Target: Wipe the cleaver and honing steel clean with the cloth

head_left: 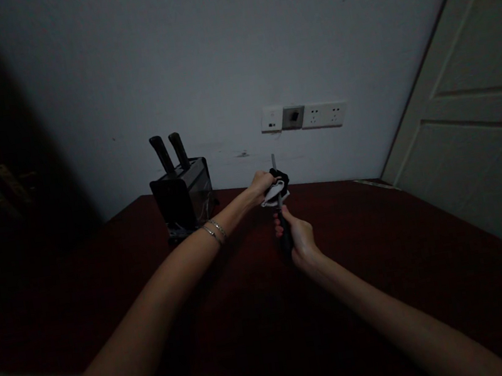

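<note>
My right hand (298, 241) is wrapped round the dark handle of a sharpening steel (274, 168), whose thin metal rod points up and away from me. My left hand (262, 184) is closed on a black and white cloth (277, 189) that is bunched around the rod just above the handle. Two thin bracelets sit on my left wrist. Both hands are held above the dark red table (385, 255).
A black knife block (184, 194) with two dark handles sticking up stands on the table to the left, by the wall. Wall sockets (304, 116) are mounted behind it. A pale door (482, 113) is on the right. The left side is very dark.
</note>
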`<state>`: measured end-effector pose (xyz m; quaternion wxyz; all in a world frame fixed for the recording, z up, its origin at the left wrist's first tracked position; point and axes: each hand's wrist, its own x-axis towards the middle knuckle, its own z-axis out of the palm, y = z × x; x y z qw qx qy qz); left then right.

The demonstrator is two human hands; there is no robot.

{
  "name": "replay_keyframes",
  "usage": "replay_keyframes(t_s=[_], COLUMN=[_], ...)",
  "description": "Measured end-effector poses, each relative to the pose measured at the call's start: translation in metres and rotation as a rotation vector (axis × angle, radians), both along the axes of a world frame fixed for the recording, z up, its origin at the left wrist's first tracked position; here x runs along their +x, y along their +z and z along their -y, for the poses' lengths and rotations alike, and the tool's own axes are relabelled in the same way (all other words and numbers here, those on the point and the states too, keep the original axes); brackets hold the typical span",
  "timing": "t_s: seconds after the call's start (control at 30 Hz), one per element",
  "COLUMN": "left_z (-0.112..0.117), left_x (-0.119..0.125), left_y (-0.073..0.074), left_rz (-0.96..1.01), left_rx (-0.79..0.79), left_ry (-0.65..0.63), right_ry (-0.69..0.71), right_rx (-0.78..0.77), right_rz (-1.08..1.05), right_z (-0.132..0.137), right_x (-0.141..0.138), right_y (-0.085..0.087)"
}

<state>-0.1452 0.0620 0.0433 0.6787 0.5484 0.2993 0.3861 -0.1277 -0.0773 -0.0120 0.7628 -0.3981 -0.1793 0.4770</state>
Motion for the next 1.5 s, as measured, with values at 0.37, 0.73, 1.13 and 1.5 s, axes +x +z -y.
replay_keyframes(t_s=[0.37,0.73,1.13,1.5], left_z=[-0.022,-0.026,0.026,0.072], left_x=[-0.007,-0.045,-0.076,-0.081], left_y=[0.018,0.068,-0.004,-0.009], left_rz=[0.113,0.404,0.281,0.066], left_rx=[0.002,0.062,0.262,0.673], left_ry=[0.11,0.237,0.142,0.165], right_ry=[0.108,0.139,0.193,0.009], right_rx=[-0.048,0.133,0.348,0.437], right_rz=[0.032,0.359,0.46,0.609], right_z=[0.035,0.036,0.004,-0.01], right_x=[-0.011,-0.007,0.015,0.026], right_y=[-0.003,-0.004,0.024,0.005])
